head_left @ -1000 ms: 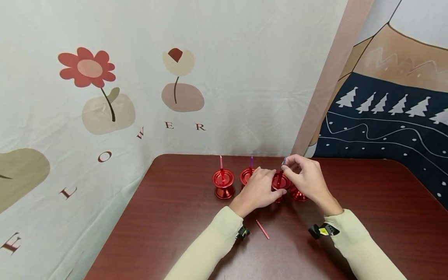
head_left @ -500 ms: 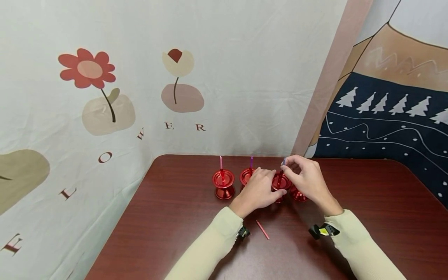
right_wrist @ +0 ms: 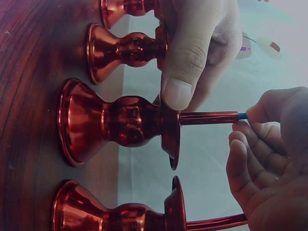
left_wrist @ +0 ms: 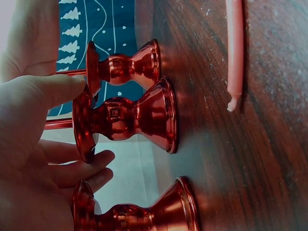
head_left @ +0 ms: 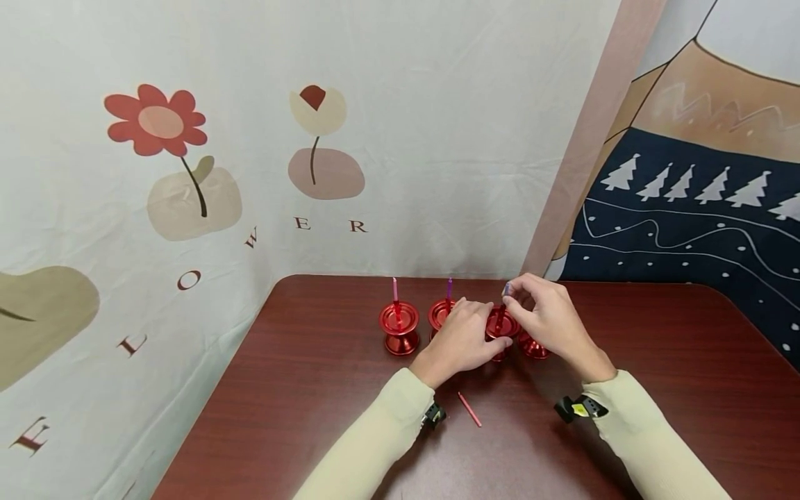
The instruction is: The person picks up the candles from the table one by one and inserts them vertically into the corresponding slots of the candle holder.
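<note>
Several shiny red candle holders stand in a row on the table. My left hand (head_left: 459, 337) grips the dish rim of the third holder (right_wrist: 130, 121), thumb in front and fingers behind. My right hand (head_left: 553, 319) pinches a thin blue candle (right_wrist: 242, 116) at the top of that holder's upright red tube (right_wrist: 209, 117); only a short blue piece shows at the tube's mouth. The leftmost holder (head_left: 401, 343) carries a pink candle (head_left: 395, 290). A purple candle (head_left: 449, 289) stands in the second holder (head_left: 438, 314), partly hidden by my left hand.
Behind my right hand stands another red holder (head_left: 533, 346), mostly hidden in the head view. A loose pink candle (head_left: 470, 410) lies on the brown table (head_left: 300, 389) between my forearms. A printed cloth (head_left: 437, 139) hangs at the table's back edge.
My right fingers have moved very slightly down and left at the tube's top, and less of the blue candle shows above them. My left hand has stayed still.
</note>
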`<state>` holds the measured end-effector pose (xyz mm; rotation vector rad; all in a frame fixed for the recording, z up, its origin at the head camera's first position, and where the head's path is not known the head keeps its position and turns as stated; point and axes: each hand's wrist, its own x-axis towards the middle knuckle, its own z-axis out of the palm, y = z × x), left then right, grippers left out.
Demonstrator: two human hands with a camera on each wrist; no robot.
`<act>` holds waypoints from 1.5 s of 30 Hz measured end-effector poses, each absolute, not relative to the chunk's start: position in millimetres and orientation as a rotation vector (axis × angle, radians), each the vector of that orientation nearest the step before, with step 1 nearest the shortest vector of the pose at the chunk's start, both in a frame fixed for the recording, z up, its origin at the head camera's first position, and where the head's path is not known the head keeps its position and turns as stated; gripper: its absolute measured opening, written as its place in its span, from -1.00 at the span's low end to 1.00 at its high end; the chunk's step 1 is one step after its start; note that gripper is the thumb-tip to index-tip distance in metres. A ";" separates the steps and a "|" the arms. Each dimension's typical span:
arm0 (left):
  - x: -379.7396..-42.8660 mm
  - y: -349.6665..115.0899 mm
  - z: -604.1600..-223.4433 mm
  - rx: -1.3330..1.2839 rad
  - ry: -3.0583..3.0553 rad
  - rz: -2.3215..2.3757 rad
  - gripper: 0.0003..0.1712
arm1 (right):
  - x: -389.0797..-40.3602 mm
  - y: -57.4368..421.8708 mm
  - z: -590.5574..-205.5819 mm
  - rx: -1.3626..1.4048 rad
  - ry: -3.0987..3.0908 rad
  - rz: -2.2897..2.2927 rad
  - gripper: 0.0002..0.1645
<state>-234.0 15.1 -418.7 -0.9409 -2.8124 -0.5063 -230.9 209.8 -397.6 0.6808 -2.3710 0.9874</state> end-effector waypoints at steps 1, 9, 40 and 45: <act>-233.9 15.1 -418.7 -0.941 -2.812 -0.504 -0.21 | -230.8 209.7 -397.8 0.679 -2.375 0.985 -0.84; -233.0 15.1 -419.5 -0.938 -2.819 -0.500 -0.20 | -226.1 209.0 -395.3 0.624 -2.397 0.975 -0.87; -231.5 14.2 -421.7 -0.898 -2.794 -0.610 -0.20 | -184.7 172.9 -473.9 1.145 -2.864 0.868 -0.58; -229.9 13.8 -421.9 -0.883 -2.776 -0.651 -0.19 | -188.4 185.2 -478.4 1.165 -2.874 0.863 -0.57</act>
